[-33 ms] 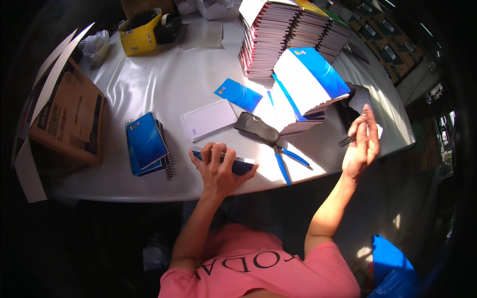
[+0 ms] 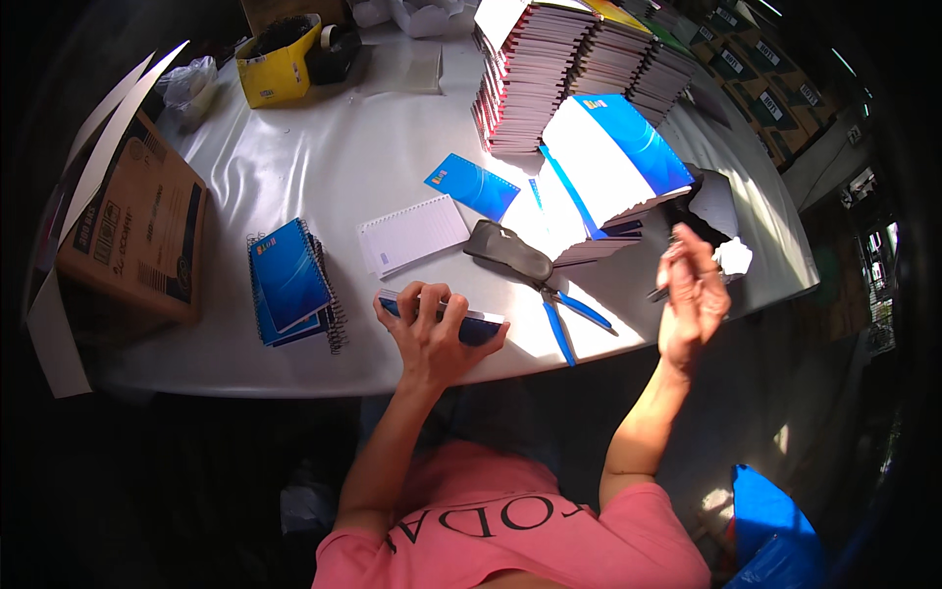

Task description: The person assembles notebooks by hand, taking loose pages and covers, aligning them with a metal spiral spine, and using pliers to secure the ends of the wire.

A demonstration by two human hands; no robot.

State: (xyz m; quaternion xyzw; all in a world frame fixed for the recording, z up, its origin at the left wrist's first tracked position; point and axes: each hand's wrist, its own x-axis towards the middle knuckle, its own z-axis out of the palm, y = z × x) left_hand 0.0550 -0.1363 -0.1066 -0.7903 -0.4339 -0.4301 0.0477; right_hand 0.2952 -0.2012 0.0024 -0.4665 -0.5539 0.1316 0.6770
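My left hand (image 2: pixel 428 319) is closed over a small blue-covered notepad (image 2: pixel 481 330), its fingers across the top edge near the table front. Raised at the table's right side, my right hand (image 2: pixel 695 299) has its fingers pinched together. A thin dark bit shows beside them, too small to name. Between the hands lie pliers with blue handles (image 2: pixel 557 332), their head inside a black sleeve (image 2: pixel 506 252). Beyond my left hand are a punched white page block (image 2: pixel 414 236) and a loose blue cover (image 2: pixel 471 187). Finished-looking blue spiral notebooks (image 2: pixel 288 280) are piled to the left.
A sunlit stack of unbound blue notepads (image 2: pixel 620 147) stands before tall piles of notepads (image 2: pixel 535 79). An open cardboard box (image 2: pixel 142 221) takes the left edge. At the back sits a yellow container (image 2: pixel 270 79). White crumpled paper (image 2: pixel 733 256) lies near the right edge.
My right hand has moved left and slightly toward me, uncovering the white crumpled paper. The left hand keeps its hold on the notepad.
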